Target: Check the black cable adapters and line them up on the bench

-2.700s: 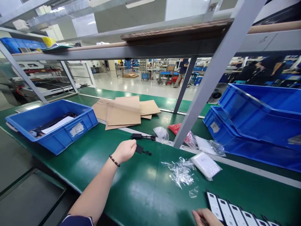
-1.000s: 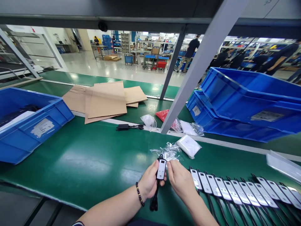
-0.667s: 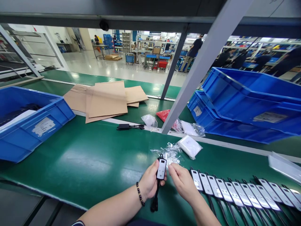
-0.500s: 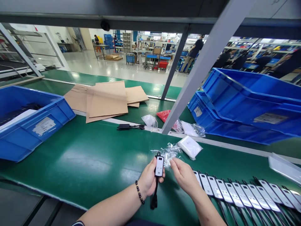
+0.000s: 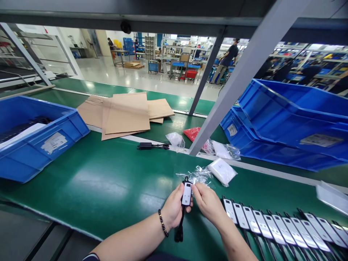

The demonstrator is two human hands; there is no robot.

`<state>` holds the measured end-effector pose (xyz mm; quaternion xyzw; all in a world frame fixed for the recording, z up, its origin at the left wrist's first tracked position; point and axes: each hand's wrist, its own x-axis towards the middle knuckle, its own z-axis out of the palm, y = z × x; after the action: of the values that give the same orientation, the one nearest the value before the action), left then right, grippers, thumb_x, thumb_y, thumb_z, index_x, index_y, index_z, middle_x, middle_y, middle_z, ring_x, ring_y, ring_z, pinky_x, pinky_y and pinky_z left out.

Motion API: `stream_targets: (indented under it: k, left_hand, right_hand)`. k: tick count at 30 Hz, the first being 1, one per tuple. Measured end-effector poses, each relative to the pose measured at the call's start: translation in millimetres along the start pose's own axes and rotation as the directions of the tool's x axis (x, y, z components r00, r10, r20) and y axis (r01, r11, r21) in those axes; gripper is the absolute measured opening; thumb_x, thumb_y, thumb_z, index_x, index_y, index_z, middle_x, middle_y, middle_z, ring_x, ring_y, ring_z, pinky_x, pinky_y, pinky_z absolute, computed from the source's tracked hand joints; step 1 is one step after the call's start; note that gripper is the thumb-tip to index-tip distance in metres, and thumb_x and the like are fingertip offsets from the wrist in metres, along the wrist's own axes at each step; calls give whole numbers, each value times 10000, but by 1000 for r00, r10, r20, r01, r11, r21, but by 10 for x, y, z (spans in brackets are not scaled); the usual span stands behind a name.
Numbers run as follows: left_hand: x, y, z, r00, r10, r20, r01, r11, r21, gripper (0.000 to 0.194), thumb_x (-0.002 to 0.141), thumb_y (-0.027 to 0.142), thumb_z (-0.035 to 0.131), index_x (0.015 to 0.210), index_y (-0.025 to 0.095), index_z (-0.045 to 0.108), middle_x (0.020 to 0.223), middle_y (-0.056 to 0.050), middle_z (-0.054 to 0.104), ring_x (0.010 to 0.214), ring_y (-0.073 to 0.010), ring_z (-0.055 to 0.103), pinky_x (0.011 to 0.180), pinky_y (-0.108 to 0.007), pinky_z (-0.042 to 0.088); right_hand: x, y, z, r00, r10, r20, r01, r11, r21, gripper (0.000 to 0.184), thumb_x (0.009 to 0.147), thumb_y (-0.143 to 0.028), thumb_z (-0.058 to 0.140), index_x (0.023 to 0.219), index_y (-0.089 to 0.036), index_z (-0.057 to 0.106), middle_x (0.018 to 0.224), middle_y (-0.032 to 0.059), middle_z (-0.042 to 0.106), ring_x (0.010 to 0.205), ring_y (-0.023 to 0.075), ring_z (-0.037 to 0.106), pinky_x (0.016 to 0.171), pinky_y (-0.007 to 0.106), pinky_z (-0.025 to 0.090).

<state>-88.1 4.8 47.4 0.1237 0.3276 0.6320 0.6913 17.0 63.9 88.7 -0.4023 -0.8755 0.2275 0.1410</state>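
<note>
My left hand (image 5: 175, 206) is closed around a small black device with a white faceplate (image 5: 186, 193). The device stands upright, a loop at its top and a short black cable hanging below. Thumb and fingers of my right hand (image 5: 208, 201) are pinched together against the faceplate's upper right edge; whatever lies between them is hidden. Behind both hands is a heap of crumpled clear film strips (image 5: 201, 175). A row of several similar white-faced devices (image 5: 266, 225), with cables toward me, lies to the right of my right hand.
On the green bench (image 5: 108, 188) are a blue bin (image 5: 59, 141) at left, flat cardboard sheets (image 5: 126, 112), a black device with cables (image 5: 146, 145), and bagged white items (image 5: 222, 172). Stacked blue bins (image 5: 296, 119) are at right. A slanted metal post (image 5: 231, 83) rises ahead.
My right hand has moved left, from just beside the device to touching its upper right edge. My left hand still holds the device. The view has shifted slightly.
</note>
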Motion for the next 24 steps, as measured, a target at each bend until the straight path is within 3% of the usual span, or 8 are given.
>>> stream_targets:
  k: [3,5,7,10,15,18,21,24]
  left_hand:
    - [4,22,1,1000,18,-15,-18,1000,-6,474,707,574,436,863,133,510,642,-20,501,564,-101,469,435,-199,268]
    - [17,39,-9,998,30,-47,-31,999,-21,481,695,589,438,846,137,504,630,-15,501,554,-97,464,439,-199,268]
    - [35,52,-21,994,43,-96,-46,998,-33,470,694,586,444,835,141,495,620,-10,501,544,-94,459,438,-199,267]
    - [60,67,-38,986,75,-149,-81,996,-38,444,705,567,449,829,142,483,636,-19,518,554,-98,470,433,-197,266]
    - [69,104,-43,981,102,-164,-112,992,-55,433,720,551,444,850,139,481,627,-18,516,551,-97,470,429,-195,271]
    - [50,128,-27,980,99,-170,-113,990,-79,437,709,551,460,858,141,492,639,-17,517,567,-100,479,443,-197,290]
    - [23,126,-7,982,86,-169,-105,989,-106,438,705,547,469,867,142,503,670,-22,526,589,-106,491,476,-209,325]
    - [-4,80,7,985,96,-145,-114,986,-122,435,719,541,453,879,141,510,678,-26,535,612,-113,502,541,-228,362]
  right_hand:
    - [-34,-3,-77,996,-83,37,80,994,72,349,877,-305,260,592,-190,427,578,-14,507,554,103,464,559,225,326]
    - [-6,64,-98,995,-99,27,98,995,19,367,880,-308,244,591,-187,436,567,-11,501,541,99,464,549,220,327]
    - [82,187,-62,999,-33,21,36,981,-189,381,878,-324,241,596,-185,456,571,-1,519,542,109,484,533,225,320]
    - [263,403,72,996,88,25,-66,885,-462,359,854,-343,295,625,-172,512,631,49,582,565,152,541,511,246,311]
    - [353,566,161,988,152,-35,-148,838,-525,294,800,-391,395,716,-144,529,701,100,604,590,203,573,494,265,321]
    - [217,507,40,971,156,-180,-224,856,-465,280,790,-433,396,786,-171,494,725,60,591,611,188,565,499,258,337]
    - [-5,352,-46,929,159,-334,-250,935,-252,231,785,-415,415,814,-194,476,672,8,563,573,143,535,516,239,359]
    - [-266,134,62,967,117,-226,-131,990,-50,212,816,-369,386,773,-201,508,623,-5,546,547,118,511,533,224,366]
